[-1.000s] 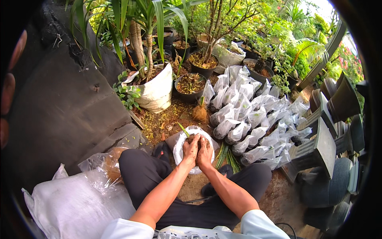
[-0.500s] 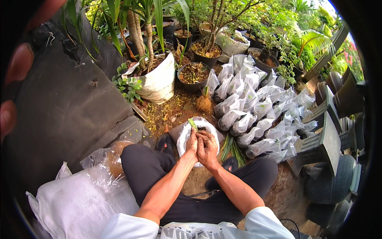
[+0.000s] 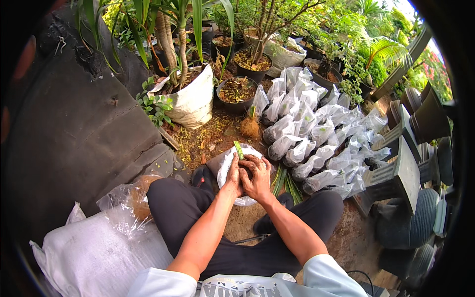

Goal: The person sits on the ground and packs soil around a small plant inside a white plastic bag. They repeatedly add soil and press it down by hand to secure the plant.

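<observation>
Both my hands are muddy and meet over an open white bag (image 3: 224, 165) between my knees, which holds dark soil. My left hand (image 3: 232, 179) is closed at the base of an upright green cutting (image 3: 238, 149) with soil around it. My right hand (image 3: 256, 176) cups the soil beside it, its fingers curled and slightly parted over the clump; what lies under the palms is hidden. Long cut leaves (image 3: 289, 187) lie right of the bag, and a fibrous brown ball (image 3: 250, 127) with a short green shoot sits beyond it.
Rows of clear-bagged seedlings (image 3: 321, 132) fill the right, before stacked dark pots and planters (image 3: 402, 182). Potted plants (image 3: 236, 96) and a white sack planter (image 3: 193, 106) stand at the back. Dark sheeting (image 3: 74, 128) and a pale sack (image 3: 104, 247) are left. Blurred fingertip-like shapes touch the left rim.
The green cutting has gone from leaning left to more upright. My right fingers have shifted over the soil and are now more parted and curled.
</observation>
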Demonstrator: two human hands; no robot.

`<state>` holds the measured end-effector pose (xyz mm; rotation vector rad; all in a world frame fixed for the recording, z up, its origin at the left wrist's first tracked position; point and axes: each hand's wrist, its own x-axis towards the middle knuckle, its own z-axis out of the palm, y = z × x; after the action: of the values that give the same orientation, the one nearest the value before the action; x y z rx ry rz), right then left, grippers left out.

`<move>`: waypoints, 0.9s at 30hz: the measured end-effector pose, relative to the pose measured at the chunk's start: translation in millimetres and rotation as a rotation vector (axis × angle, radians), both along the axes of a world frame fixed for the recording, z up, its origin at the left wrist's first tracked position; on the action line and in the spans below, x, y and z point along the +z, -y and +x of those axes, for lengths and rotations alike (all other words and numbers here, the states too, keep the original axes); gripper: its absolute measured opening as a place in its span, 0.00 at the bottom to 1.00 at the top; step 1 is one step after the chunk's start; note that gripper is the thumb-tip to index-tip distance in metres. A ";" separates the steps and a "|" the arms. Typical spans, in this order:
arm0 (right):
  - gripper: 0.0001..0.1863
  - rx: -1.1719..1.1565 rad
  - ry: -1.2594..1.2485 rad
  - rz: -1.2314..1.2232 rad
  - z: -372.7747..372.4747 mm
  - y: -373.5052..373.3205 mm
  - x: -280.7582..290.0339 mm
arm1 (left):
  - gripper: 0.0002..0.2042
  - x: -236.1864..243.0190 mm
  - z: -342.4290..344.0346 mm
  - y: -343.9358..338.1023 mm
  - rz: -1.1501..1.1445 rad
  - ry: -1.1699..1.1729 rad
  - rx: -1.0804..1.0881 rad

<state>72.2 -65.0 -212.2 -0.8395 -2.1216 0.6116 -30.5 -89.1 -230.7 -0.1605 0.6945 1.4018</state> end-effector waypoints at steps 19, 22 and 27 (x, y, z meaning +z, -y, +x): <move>0.10 0.075 -0.085 0.008 -3.7 2.8 -10.8 | 0.30 -29.0 -8.1 4.3 0.023 0.189 -0.020; 0.10 0.112 -0.119 0.085 -3.7 0.8 -14.6 | 0.25 -44.6 -8.8 2.2 0.065 0.234 -0.040; 0.08 0.066 -0.219 0.026 -3.3 -0.1 -19.7 | 0.23 -40.4 3.8 -0.1 -0.088 0.056 0.046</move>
<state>68.9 -64.9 -231.9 -0.6585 -1.9595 0.6774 -26.7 -89.0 -271.1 -0.2852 0.7098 1.4058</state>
